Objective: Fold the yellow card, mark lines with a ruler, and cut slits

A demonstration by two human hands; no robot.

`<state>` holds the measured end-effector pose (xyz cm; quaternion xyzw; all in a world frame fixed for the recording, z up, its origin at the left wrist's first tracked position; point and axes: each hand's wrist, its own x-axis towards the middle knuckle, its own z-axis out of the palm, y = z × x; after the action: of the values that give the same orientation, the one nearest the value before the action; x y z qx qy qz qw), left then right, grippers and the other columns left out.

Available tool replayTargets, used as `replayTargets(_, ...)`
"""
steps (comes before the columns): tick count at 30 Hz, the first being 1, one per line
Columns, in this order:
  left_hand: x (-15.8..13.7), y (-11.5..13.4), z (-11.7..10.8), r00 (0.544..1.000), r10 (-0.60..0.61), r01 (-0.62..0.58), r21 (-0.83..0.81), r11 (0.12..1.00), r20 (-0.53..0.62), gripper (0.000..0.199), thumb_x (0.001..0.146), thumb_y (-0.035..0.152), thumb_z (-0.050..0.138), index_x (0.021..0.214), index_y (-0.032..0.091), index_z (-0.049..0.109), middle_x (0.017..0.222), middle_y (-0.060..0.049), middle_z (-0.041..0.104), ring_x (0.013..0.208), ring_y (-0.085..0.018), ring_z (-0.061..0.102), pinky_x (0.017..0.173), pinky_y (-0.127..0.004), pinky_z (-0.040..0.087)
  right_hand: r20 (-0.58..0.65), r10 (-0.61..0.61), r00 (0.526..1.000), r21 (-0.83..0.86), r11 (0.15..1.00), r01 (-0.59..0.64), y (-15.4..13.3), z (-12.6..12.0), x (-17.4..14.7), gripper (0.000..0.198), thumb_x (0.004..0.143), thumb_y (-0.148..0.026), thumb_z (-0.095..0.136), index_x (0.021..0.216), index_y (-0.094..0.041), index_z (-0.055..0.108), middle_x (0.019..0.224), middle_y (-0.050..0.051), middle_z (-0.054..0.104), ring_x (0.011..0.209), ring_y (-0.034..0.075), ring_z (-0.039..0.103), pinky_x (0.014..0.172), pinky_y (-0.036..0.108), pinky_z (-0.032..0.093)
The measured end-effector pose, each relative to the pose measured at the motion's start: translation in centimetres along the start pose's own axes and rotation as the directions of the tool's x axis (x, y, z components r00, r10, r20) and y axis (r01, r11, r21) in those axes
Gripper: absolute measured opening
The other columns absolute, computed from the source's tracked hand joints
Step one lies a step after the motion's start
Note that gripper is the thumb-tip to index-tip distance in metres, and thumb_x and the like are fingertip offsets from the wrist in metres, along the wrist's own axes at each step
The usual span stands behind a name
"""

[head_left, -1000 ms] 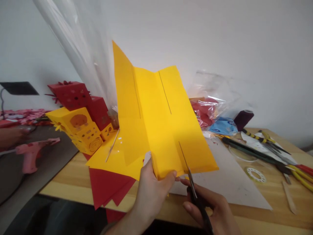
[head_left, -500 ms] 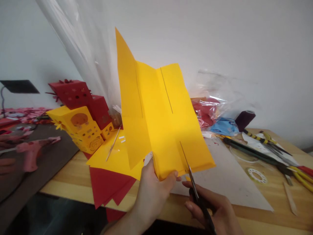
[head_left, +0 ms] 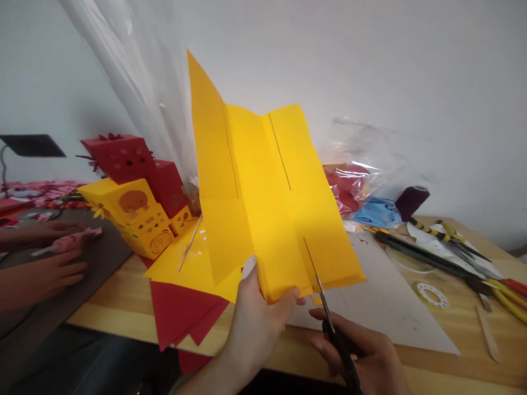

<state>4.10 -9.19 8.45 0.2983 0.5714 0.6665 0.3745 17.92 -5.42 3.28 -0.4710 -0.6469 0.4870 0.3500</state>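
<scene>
A folded sheet of yellow card (head_left: 267, 219) stands raised in the middle of the view, its panels fanned along the creases and thin dark slits or lines running down them. My left hand (head_left: 259, 318) pinches its lower edge, thumb in front. In my right hand (head_left: 366, 351) is a pair of black-handled scissors (head_left: 340, 340), fingers around the handles. Their blades meet the card's bottom edge at the lower end of a slit. Just left of the blades hangs a small yellow flap (head_left: 316, 299).
Decorated yellow boxes (head_left: 140, 214) and red boxes (head_left: 127, 159) stand left, near red sheets (head_left: 181, 312). A white board (head_left: 395, 312) lies under the work. Rightward are a tape roll (head_left: 432, 295), a wooden stick (head_left: 488, 333) and a thread spool (head_left: 413, 202). Another person's hands (head_left: 53, 269) are far left.
The card's left panel has swung slightly left, and its lower right corner shifts a little right. At far left, the other person's hands have moved further in, where a pink glue gun was upright.
</scene>
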Motion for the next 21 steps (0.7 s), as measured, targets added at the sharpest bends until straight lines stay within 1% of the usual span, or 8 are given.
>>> replayTargets(3, -0.2, 0.0, 0.0, 1.000, -0.001, 0.001, 0.005, 1.000, -0.015, 0.016, 0.064, 0.016, 0.064, 0.077, 0.015, 0.056, 0.064, 0.000, 0.067, 0.060, -0.017, 0.067, 0.055, -0.023, 0.052, -0.007, -0.005, 1.000, 0.003, 1.000, 0.005, -0.3, 0.0, 0.0, 0.039, 0.057, -0.047, 0.070, 0.081, -0.016, 0.074, 0.048, -0.003, 0.047, 0.044, 0.010, 0.036, 0.042, 0.024, 0.031)
replayTargets(8, -0.8, 0.5, 0.5, 0.998, -0.037, 0.035, -0.039, 0.999, -0.048, 0.014, 0.063, 0.015, 0.065, 0.074, 0.016, 0.057, 0.063, 0.002, 0.066, 0.057, -0.015, 0.065, 0.055, -0.021, 0.051, 0.008, 0.000, 1.000, 0.028, 1.000, 0.000, -1.1, -0.1, 0.1, 0.038, 0.056, -0.045, 0.070, 0.082, -0.017, 0.075, 0.049, -0.003, 0.047, 0.045, 0.011, 0.038, 0.042, 0.022, 0.033)
replayTargets(13, -1.0, 0.7, 0.7, 0.998, -0.043, 0.040, -0.070, 0.997, -0.045, 0.010, 0.064, 0.014, 0.064, 0.072, 0.016, 0.059, 0.059, 0.002, 0.066, 0.057, -0.014, 0.064, 0.056, -0.020, 0.050, -0.013, -0.005, 1.000, 0.051, 0.999, 0.006, -1.1, 0.1, 0.1, 0.038, 0.054, -0.046, 0.072, 0.080, -0.018, 0.075, 0.050, -0.003, 0.050, 0.045, 0.010, 0.039, 0.043, 0.021, 0.036)
replayTargets(18, -1.0, 0.3, 0.4, 0.999, -0.026, 0.024, -0.046, 0.999, -0.040, 0.009, 0.064, 0.014, 0.064, 0.071, 0.016, 0.060, 0.060, 0.002, 0.066, 0.059, -0.015, 0.064, 0.057, -0.021, 0.050, -0.011, -0.039, 0.999, -0.010, 0.999, 0.039, -0.4, 0.2, 0.1, 0.042, 0.059, -0.051, 0.069, 0.083, -0.017, 0.074, 0.051, 0.000, 0.055, 0.042, 0.011, 0.040, 0.041, 0.022, 0.037)
replayTargets(21, -0.9, -0.2, 0.2, 1.000, -0.003, 0.003, -0.018, 1.000, -0.003, 0.008, 0.064, 0.016, 0.064, 0.071, 0.015, 0.059, 0.060, 0.000, 0.067, 0.060, -0.016, 0.064, 0.058, -0.023, 0.051, 0.009, -0.036, 0.999, 0.001, 0.999, 0.036, -0.4, 0.1, 0.3, 0.043, 0.059, -0.051, 0.070, 0.085, -0.017, 0.074, 0.051, -0.001, 0.053, 0.043, 0.011, 0.041, 0.041, 0.022, 0.037)
